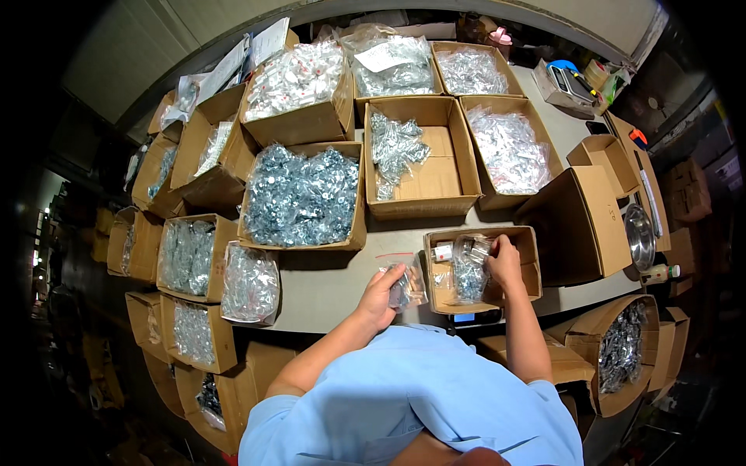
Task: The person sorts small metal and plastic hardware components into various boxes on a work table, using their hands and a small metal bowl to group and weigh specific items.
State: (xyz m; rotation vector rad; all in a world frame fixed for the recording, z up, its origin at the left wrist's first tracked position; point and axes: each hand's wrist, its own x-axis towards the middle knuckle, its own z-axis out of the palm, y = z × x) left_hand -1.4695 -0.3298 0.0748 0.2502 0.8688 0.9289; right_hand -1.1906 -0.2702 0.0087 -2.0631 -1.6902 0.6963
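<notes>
My left hand (pixel 378 301) is closed on a clear zip bag (pixel 409 286) with a red strip along its top. Small metal pieces and brownish pegs show through the plastic. To the right of it stands a low cardboard box (pixel 444 303) at the table's front edge. Inside lie a clear bag of metal hardware (pixel 470 273) and small white packets (pixel 443 252). My right hand (pixel 506 264) reaches into this box with its fingers pinched together at the side of the hardware bag. What the fingertips hold is hidden.
Beyond my hands stand a box heaped with bagged metal parts (pixel 303 198) and a partly filled box (pixel 435 194). More boxes of bagged hardware line the left and back. A tall carton (pixel 579 225) and a metal bowl (pixel 639 237) are at right, a scale (pixel 566 81) behind.
</notes>
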